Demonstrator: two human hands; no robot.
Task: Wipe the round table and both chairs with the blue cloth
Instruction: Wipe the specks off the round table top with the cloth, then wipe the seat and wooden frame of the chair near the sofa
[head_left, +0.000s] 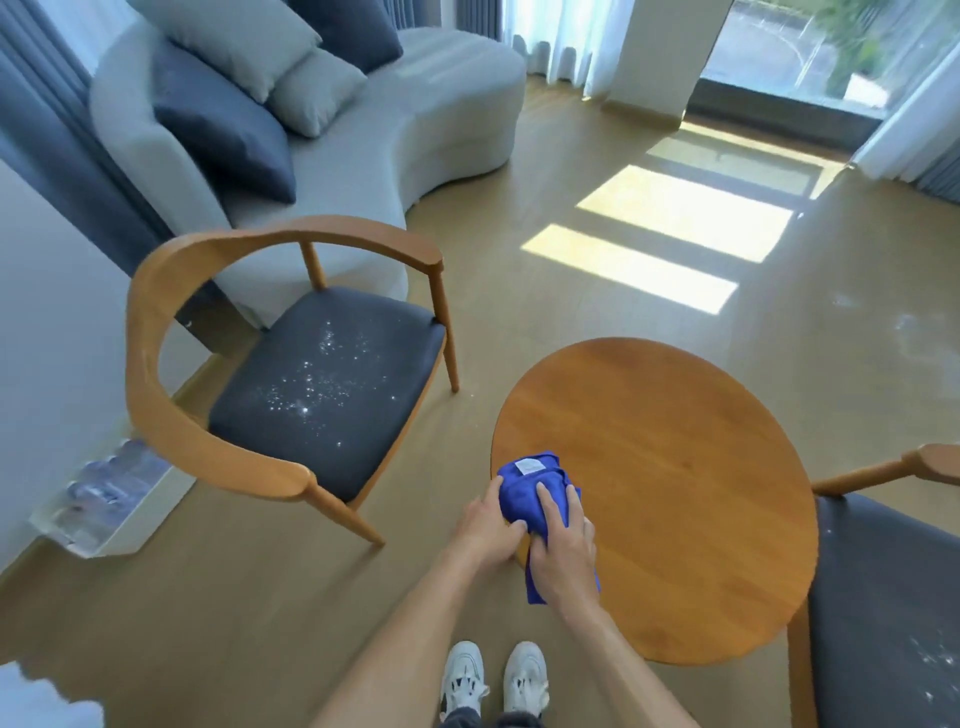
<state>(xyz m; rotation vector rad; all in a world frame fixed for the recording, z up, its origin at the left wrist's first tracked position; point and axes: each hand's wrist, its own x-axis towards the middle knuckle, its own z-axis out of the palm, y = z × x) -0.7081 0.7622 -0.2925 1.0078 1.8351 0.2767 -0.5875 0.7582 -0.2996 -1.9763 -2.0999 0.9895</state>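
On the left, a wooden chair (291, 358) stands with white specks strewn over its dark seat. At the near-left edge of the round table (660, 499), the left hand (485, 530) and the right hand (563, 553) both grasp the bunched blue cloth (535, 493), fingers curled into its folds. A second chair (893, 597), also speckled, touches the table's right side.
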